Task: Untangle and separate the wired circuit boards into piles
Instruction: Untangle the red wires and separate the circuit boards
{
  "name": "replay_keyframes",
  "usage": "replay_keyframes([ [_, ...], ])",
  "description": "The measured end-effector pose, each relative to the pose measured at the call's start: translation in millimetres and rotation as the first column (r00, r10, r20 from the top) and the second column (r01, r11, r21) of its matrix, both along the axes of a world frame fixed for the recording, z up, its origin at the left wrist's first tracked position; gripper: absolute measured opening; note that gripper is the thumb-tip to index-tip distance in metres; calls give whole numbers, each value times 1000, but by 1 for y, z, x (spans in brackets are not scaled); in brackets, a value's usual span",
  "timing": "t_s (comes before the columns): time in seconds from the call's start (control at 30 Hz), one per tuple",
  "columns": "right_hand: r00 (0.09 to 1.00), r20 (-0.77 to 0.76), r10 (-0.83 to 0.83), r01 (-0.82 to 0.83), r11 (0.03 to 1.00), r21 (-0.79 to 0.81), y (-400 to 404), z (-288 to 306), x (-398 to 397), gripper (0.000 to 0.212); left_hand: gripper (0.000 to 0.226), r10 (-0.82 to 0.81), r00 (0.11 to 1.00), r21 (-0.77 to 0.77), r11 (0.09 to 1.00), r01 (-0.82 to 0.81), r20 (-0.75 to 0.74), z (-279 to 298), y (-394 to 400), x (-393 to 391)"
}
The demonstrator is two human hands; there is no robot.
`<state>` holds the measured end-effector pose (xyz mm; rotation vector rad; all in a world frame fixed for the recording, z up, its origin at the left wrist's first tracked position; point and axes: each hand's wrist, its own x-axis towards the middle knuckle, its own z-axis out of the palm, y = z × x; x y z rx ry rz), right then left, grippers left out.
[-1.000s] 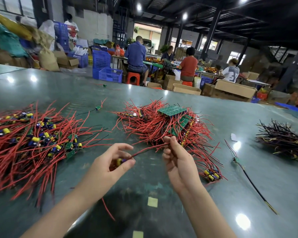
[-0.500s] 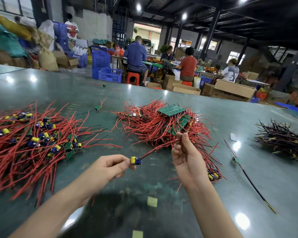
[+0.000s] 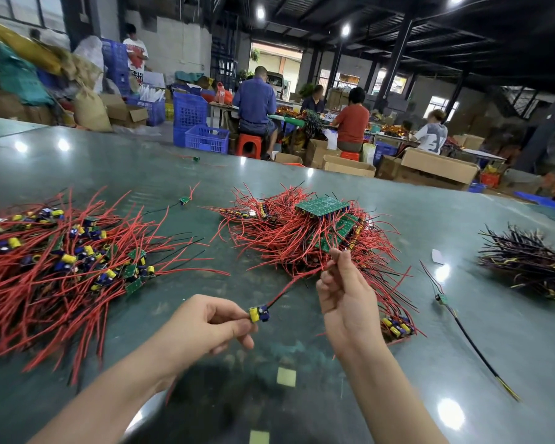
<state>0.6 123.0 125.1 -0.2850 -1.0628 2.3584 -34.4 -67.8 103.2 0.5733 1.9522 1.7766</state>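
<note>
Since a second ago my left hand (image 3: 205, 328) pulled the small circuit board (image 3: 259, 314) clear, pinching it at my fingertips. Right hand (image 3: 343, 293) pinches its red wire (image 3: 289, 285) before the tangled pile (image 3: 308, 235). Next it probably goes left, onto the sorted pile (image 3: 61, 261).

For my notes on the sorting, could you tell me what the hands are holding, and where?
The left hand pinches a small wired board at its component end; the right hand pinches that board's red wire further along.
</note>
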Motion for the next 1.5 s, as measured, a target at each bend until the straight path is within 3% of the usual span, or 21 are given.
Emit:
replay_keyframes([
  [0.1, 990, 61, 131, -141, 965, 222, -13, -5, 0, 22, 11, 51, 998, 46, 998, -53, 41, 0, -1, -2],
  [0.17, 958, 204, 203, -272, 870, 410, -22, -10, 1, 13, 10, 27, 998, 47, 998, -29, 53, 0, -1, -1],
  [0.23, 926, 285, 247, -364, 785, 502, -27, -14, 3, 10, 10, 5, 999, 50, 999, -8, 53, -1, -1, -1],
  [0.33, 926, 268, 266, -372, 761, 532, -26, -14, 5, 8, 13, 32, 997, 69, 997, -37, 69, -3, -1, -3],
  [0.5, 957, 235, 171, -284, 720, 633, -23, -11, 6, 10, 20, -7, 973, 124, 992, -23, 232, -6, 0, -7],
  [0.67, 948, 257, 187, -312, 706, 636, -28, -10, 7, 16, 8, -87, 965, 52, 996, 76, 249, -6, -2, -4],
  [0.8, 950, 237, 204, -310, 711, 631, -30, -9, 9, 20, 9, -80, 997, -98, 992, 82, 17, -1, 0, -1],
  [0.9, 944, 253, 210, -326, 687, 649, -32, -9, 9, 23, 17, -89, 996, -142, 986, 86, -16, -1, 5, 4],
  [1.07, 951, 258, 169, -304, 648, 698, -29, -5, 10, 21, 18, -137, 990, -104, 985, 139, 25, -7, 12, 10],
  [1.2, 963, 236, 132, -265, 630, 730, -27, -6, 10, 22, 17, -64, 962, 19, 998, 61, 267, -2, 17, 7],
  [1.3, 966, 212, 147, -257, 612, 748, -28, -6, 10, 22, 31, -43, 991, 25, 999, 40, 127, 0, 15, 11],
  [1.5, 963, 219, 156, -268, 627, 731, -28, -6, 11, 18, 31, 16, 1000, 131, 991, -16, 3, 3, 12, 15],
])
